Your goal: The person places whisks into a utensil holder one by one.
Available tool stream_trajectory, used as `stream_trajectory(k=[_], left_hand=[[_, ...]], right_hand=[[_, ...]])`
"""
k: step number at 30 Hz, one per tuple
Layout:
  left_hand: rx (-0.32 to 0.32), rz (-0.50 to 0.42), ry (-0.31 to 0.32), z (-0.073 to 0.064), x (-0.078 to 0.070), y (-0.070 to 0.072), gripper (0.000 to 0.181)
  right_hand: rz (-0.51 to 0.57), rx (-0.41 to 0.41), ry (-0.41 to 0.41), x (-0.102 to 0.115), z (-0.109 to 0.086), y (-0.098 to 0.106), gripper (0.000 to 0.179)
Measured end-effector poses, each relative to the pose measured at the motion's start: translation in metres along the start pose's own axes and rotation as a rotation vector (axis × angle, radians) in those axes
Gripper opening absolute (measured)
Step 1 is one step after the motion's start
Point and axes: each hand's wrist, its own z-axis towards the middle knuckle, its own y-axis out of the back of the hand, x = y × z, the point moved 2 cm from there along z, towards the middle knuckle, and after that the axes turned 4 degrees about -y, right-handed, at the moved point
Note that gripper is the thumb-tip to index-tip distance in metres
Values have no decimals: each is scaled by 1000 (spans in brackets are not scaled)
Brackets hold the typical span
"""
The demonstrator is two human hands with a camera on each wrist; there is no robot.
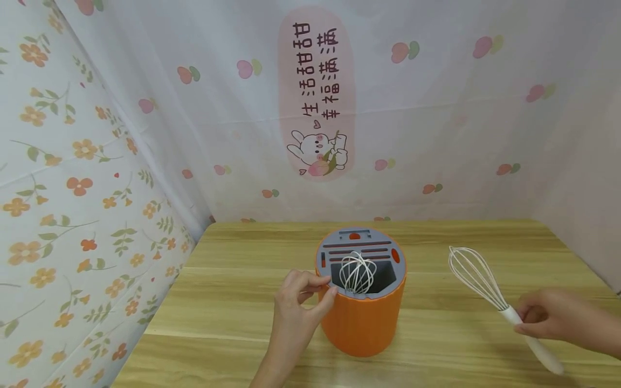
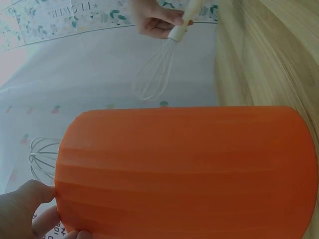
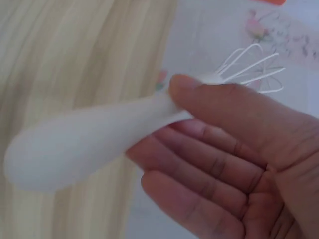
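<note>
An orange utensil holder (image 1: 361,323) with a grey slotted top (image 1: 356,250) stands upright on the table. My left hand (image 1: 298,302) pinches its near-left rim between thumb and fingers. One whisk (image 1: 357,272) sits in the large compartment, its wire head sticking up; its handle is hidden inside. Off to the right, my right hand (image 1: 553,318) holds a second whisk (image 1: 477,275) by its white handle (image 3: 89,139), thumb on one side and fingers on the other. In the head view this whisk slants, wires toward the back and handle end toward the front, apart from the holder.
The wood-grain table (image 1: 233,312) runs back to a white curtain (image 1: 417,134) with fruit prints and a cartoon rabbit. Along the left side hangs a floral cloth (image 1: 63,215). Narrow slots and small red-orange openings lie behind the holder's large compartment.
</note>
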Motion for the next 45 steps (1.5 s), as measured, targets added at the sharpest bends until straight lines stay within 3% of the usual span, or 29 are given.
stream_trajectory(k=[8,14,20,32,39,45], left_hand=[[2,17,24,0,1,0,15],[-1,18,20,-1,2,0,16],[0,13,19,-1,2,0,15],[-3,-4,3,-1,2,0,12],[-2,-5,2,0,2,0,12],[2,-8,1,1,4,-1,13]], right_hand=[[7,-60,140,44,20,-5,14],[-24,-72,141,70,32,-5,12],[-60,-183,189,99,41,-6,18],[-52,-268,345,149,63,4,24],[-112,-349,400,176,77,14,27],[-100,-420,464,193,90,18,32]])
